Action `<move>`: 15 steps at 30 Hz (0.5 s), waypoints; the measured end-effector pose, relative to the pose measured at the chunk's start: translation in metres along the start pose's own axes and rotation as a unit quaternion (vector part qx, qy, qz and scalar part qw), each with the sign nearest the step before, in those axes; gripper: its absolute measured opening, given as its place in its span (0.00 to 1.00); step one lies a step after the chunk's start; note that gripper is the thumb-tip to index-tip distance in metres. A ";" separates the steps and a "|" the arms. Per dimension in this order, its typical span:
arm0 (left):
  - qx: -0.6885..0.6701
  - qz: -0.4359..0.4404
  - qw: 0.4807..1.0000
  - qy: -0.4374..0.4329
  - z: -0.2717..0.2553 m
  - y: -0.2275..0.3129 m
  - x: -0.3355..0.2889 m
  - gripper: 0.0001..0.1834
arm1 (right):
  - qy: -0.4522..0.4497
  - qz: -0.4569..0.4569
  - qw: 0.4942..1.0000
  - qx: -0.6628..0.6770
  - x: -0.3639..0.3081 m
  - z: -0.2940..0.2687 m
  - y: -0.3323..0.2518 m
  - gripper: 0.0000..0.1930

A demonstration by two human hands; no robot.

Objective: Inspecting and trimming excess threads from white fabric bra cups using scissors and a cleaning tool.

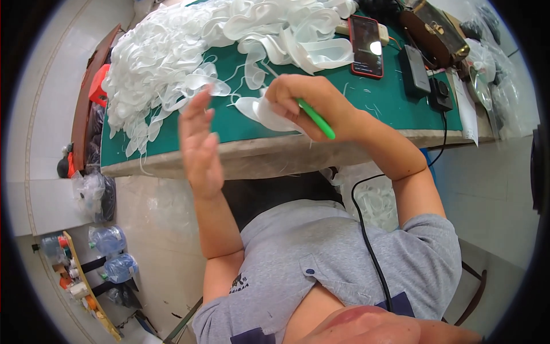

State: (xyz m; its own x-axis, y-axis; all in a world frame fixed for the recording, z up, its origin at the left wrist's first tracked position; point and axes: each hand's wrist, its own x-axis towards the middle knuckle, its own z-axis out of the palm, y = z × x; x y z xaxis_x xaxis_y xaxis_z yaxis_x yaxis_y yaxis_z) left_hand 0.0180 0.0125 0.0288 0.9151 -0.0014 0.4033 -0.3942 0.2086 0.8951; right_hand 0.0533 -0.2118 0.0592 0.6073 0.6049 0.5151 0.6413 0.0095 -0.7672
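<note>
My right hand (318, 106) is closed round a slim tool with a green handle (316, 119). A thin, pale metal shaft (269, 70) sticks out past its fingers toward the far left. Just beneath those fingers is a translucent white curved piece (260, 113), lying at the front edge of the green table mat; whether the fingers also pinch it I cannot tell. My left hand (201, 146) is raised at the table's front edge, apart from the right one. It is slightly smeared by motion, with fingers stretched up and nothing seen in it.
A big heap of white translucent strips and loops (166, 63) covers the far left of the green mat (366, 106). At the right are a phone (366, 46), a dark box (413, 71) and a brown case (435, 34). A black cable (366, 229) crosses my front.
</note>
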 end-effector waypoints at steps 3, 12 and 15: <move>0.044 -0.019 0.986 -0.158 0.015 -0.005 0.003 0.35 | -0.008 -0.059 0.995 -0.081 0.002 0.006 0.004 0.15; -0.203 -0.255 0.941 -0.086 0.015 0.006 -0.007 0.28 | 0.039 -0.008 0.999 -0.023 -0.001 0.007 0.007 0.14; -0.207 -0.257 0.942 -0.069 0.018 0.007 -0.009 0.26 | 0.055 0.014 0.998 -0.023 -0.003 0.006 0.009 0.10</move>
State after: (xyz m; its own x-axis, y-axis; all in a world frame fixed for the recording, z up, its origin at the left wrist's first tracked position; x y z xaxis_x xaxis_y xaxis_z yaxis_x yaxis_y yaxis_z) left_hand 0.0059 -0.0037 0.0348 0.9448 -0.3272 -0.0155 0.1899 0.5085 0.8398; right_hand 0.0539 -0.2087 0.0480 0.6718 0.5138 0.5336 0.6425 -0.0455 -0.7650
